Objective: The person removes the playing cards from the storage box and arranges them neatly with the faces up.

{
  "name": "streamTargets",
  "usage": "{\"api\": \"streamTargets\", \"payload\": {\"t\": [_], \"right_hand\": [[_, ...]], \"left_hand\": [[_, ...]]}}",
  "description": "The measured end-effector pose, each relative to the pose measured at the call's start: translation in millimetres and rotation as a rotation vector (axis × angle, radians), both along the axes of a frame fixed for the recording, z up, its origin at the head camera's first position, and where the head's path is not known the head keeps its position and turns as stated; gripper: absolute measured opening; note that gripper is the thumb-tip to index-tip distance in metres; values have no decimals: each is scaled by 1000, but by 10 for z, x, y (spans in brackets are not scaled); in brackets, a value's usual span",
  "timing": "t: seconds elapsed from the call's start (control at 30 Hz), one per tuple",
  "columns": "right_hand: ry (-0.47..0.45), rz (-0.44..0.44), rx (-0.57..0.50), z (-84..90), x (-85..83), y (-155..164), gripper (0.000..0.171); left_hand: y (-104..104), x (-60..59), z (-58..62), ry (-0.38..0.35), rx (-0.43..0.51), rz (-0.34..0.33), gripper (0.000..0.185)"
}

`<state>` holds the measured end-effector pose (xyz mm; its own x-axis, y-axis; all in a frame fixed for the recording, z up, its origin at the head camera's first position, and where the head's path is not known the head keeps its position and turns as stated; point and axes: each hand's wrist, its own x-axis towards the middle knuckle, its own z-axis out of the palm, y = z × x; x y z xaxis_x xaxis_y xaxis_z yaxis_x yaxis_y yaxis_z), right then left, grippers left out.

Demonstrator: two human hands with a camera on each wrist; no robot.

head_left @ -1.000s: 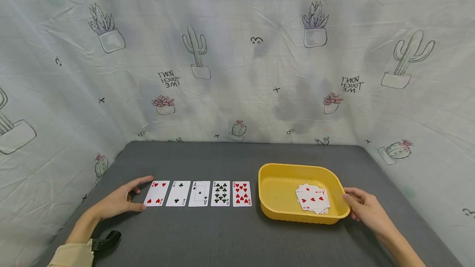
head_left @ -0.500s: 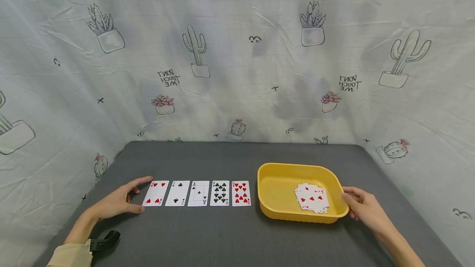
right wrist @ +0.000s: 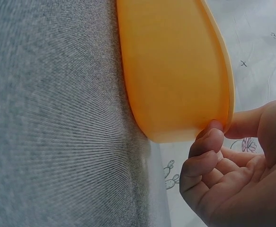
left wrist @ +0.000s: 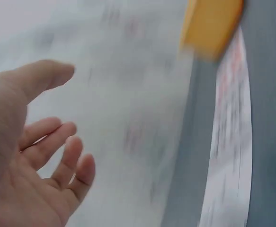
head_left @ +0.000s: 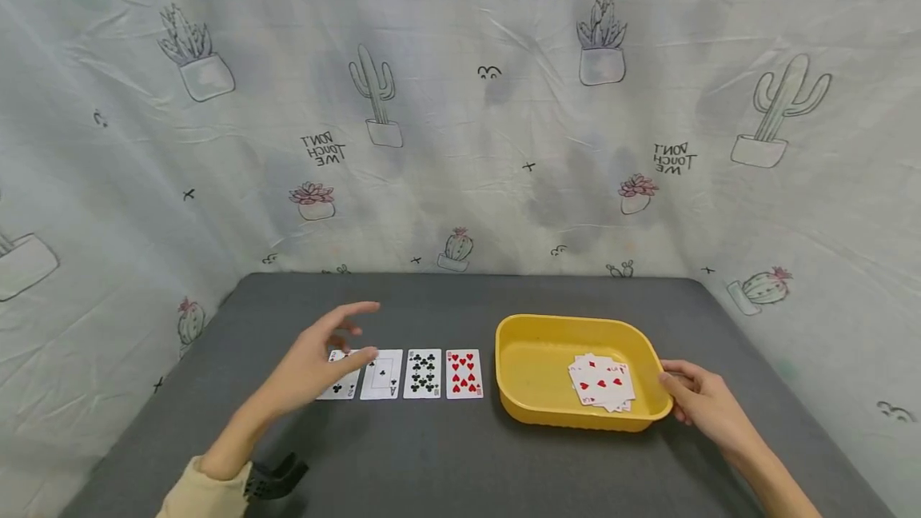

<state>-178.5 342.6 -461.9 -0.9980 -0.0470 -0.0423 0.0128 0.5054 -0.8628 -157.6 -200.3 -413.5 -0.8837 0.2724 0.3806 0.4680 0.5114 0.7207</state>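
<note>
My left hand (head_left: 312,366) hovers over the left part of a row of face-up playing cards, thumb and fingers spread, nothing between them. A club card (head_left: 336,390) is partly covered by it. To the right lie the ace of clubs (head_left: 382,382), a black club card (head_left: 422,374) full of pips and a red heart card (head_left: 464,374). The leftmost heart card is hidden behind the hand. My right hand (head_left: 698,398) pinches the right rim of a yellow tray (right wrist: 175,71) between thumb and fingers. Several loosely stacked cards (head_left: 603,382) lie face up in the tray.
The dark grey table (head_left: 432,462) is backed and flanked by a pale curtain (head_left: 446,118) printed with cacti. A black band-like piece (head_left: 277,476) sits at the left wrist, by the cream sleeve. The tray stands just right of the card row.
My left hand has left its place beside the leftmost heart card and moved right, over the row. My right hand stays on the tray rim. The head view has shifted slightly.
</note>
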Motion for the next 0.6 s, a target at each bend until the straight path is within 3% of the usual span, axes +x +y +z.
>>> {"api": "streamTargets", "payload": {"t": [0.13,0.3,0.43,0.6], "right_hand": [[3,-1,8,2,-7,9,51],[1,-9,12,4,-12,12,51],[-3,-8,2,-6,-21,11,51],[-3,-7,-4,-7,-23,3,52]], "left_hand": [[811,-179,40,23,119,-165,51],[1621,-468,-89,-35,224,-256,43],[2067,-633,-232,-131,207,-289,39],[2417,-776,-330,-194,128,-370,41]]}}
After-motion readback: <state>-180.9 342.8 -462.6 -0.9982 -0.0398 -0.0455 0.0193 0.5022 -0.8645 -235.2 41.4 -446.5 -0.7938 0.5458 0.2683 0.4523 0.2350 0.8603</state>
